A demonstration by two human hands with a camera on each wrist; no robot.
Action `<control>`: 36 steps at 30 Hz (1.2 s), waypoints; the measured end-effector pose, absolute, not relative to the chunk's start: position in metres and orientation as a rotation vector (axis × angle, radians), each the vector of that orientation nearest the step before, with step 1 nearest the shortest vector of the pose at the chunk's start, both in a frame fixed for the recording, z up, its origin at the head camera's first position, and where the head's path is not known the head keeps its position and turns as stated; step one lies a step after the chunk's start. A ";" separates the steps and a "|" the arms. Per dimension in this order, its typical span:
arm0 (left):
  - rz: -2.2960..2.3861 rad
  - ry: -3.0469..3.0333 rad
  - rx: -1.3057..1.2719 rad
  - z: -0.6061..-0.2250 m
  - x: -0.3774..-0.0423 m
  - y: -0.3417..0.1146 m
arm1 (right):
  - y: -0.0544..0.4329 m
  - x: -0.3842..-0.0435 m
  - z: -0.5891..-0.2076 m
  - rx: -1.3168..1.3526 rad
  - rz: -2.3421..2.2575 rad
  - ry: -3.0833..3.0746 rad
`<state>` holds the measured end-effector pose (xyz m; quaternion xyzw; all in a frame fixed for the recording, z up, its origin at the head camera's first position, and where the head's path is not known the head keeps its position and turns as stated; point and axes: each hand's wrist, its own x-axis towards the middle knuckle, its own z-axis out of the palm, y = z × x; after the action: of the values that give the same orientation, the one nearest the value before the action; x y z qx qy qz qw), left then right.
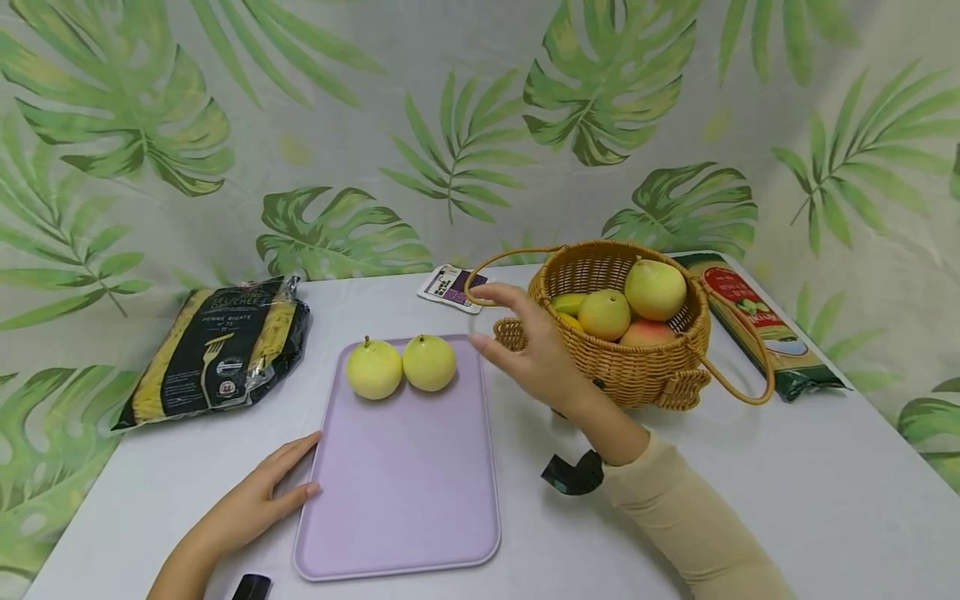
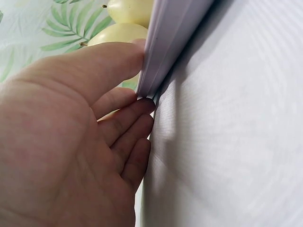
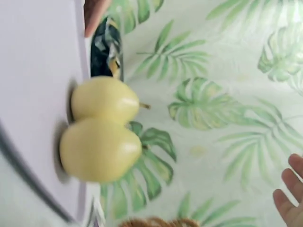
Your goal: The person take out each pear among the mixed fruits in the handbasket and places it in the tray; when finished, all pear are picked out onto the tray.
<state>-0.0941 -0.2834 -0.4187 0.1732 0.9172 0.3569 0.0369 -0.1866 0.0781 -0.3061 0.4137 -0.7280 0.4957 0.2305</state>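
Two yellow pears, a left one (image 1: 373, 370) and a right one (image 1: 430, 364), stand side by side at the far end of a lilac tray (image 1: 405, 492). My left hand (image 1: 251, 504) touches the tray's left edge with its thumb and fingertips, its fingers mostly straight. My right hand (image 1: 534, 354) hangs in the air between the tray and a wicker basket (image 1: 630, 375), fingers spread and holding nothing. Inside the basket lie a large yellow-green pear (image 1: 656, 289), a smaller yellow fruit (image 1: 604, 314), a reddish fruit (image 1: 648, 333) and something yellow like a banana (image 1: 568, 303).
A black bag of penne (image 1: 217, 354) lies at the back left. Behind the tray is a small purple-and-white packet (image 1: 453, 288). A long green-and-red package (image 1: 761, 325) lies right of the basket, whose looped handles (image 1: 738, 379) stick out sideways. A leaf-print cloth (image 1: 450, 150) hangs behind.
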 end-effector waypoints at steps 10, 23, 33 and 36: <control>1.065 2.824 0.500 -0.419 -0.096 -0.283 | 0.175 -0.172 -0.280 0.957 1.133 -1.862; 1.079 2.816 0.509 -0.419 -0.094 -0.283 | 0.280 -0.215 -0.268 0.546 1.098 -2.358; 1.069 2.818 0.497 -0.422 -0.095 -0.284 | 0.300 -0.238 -0.268 0.550 1.056 -2.682; 1.074 2.820 0.504 -0.421 -0.095 -0.284 | 0.301 -0.242 -0.267 0.568 1.010 -2.737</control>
<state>-0.0948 -0.2842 -0.4215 0.1646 0.9210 0.3507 0.0410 -0.2419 0.3014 -0.2669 0.1905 -0.9176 0.3386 0.0845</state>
